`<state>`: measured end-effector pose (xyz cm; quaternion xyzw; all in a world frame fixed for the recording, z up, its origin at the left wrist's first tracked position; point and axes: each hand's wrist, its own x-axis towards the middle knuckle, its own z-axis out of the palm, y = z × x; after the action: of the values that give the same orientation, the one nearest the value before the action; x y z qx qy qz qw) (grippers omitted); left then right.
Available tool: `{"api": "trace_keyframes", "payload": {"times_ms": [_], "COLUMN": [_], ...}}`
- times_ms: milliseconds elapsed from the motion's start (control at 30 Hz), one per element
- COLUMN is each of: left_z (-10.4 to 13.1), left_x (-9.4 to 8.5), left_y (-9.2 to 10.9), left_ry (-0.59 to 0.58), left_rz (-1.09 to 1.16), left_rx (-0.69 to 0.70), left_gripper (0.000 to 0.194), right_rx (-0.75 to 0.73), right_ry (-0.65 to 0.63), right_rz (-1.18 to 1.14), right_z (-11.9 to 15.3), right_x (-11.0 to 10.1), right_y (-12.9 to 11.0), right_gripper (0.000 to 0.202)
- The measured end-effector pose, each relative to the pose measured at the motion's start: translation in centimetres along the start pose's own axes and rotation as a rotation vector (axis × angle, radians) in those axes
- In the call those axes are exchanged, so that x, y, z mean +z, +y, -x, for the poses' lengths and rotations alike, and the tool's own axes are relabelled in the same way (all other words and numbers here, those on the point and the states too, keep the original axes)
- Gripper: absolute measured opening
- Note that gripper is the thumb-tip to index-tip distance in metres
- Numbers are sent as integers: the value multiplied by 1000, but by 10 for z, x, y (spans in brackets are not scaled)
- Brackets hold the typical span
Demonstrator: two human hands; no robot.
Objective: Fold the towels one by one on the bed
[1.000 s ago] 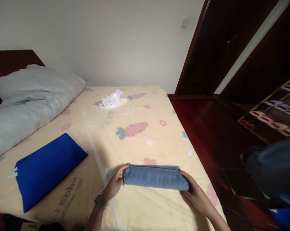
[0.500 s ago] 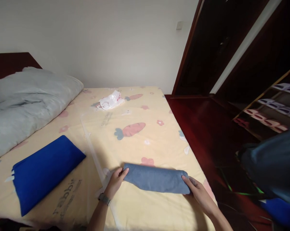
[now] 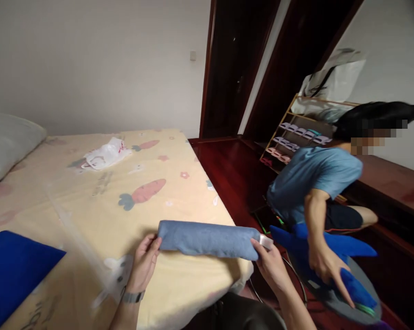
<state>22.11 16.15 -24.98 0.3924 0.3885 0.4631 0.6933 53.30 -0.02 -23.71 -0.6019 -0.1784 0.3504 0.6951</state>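
Note:
A folded blue-grey cloth (image 3: 207, 239) is stretched out as a long flat strip above the front right part of the bed. My left hand (image 3: 143, 261), with a watch on the wrist, pinches its left end between thumb and fingers. At the other end my right hand (image 3: 271, 265) grips the cloth, thumb on top. A small white tag (image 3: 266, 241) sticks out beside the right thumb. Further left on the bed lies a flat, folded bright blue cloth (image 3: 19, 275), apart from both hands and cut off by the picture's edge.
A crumpled white plastic bag (image 3: 107, 153) lies on the carrot-patterned bed sheet (image 3: 172, 201). At the left is a grey quilt (image 3: 11, 142). Right of the bed, a person in a blue shirt (image 3: 317, 178) crouches, one hand at a blue plush item (image 3: 358, 288). Behind stands a slipper rack (image 3: 285, 137).
My view has turned right, bringing the crouching person into sight. Both hands have carried the folded cloth toward the bed's right edge, still holding its two ends. The white tag now shows.

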Motion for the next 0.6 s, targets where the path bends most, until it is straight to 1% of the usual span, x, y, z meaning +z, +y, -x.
{"api": "trace_keyframes", "payload": {"times_ms": [67, 133, 200, 267, 333, 400, 467, 533, 600], "left_z": [19, 40, 62, 80, 92, 98, 99, 95, 89], "left_x": [29, 57, 80, 94, 100, 105, 116, 139, 171], "left_y": [8, 15, 18, 13, -1, -19, -35, -43, -42], "left_ry": [-39, -103, -162, -184, -163, -118, -104, -170, -289], "left_rz": [64, 91, 71, 44, 52, 93, 148, 213, 269], "left_rx": [51, 97, 128, 129, 66, -39, -133, -170, -152], "left_gripper": [38, 40, 44, 48, 47, 42, 37, 35, 40], "right_rx": [-14, -46, -59, -35, 14, 54, 47, -16, -124], "right_ry": [85, 161, 179, 160, 141, 129, 135, 188, 283], "right_rz": [-104, -157, -167, -166, -152, -124, -107, -119, -150], "right_z": [14, 31, 51, 75, 98, 113, 118, 112, 97], "right_x": [-18, -36, -53, -69, -82, -95, -108, -126, -151], "right_y": [-26, -52, -71, -80, -80, -77, -77, -86, -100], "right_gripper": [44, 45, 44, 42, 38, 36, 34, 34, 35]}}
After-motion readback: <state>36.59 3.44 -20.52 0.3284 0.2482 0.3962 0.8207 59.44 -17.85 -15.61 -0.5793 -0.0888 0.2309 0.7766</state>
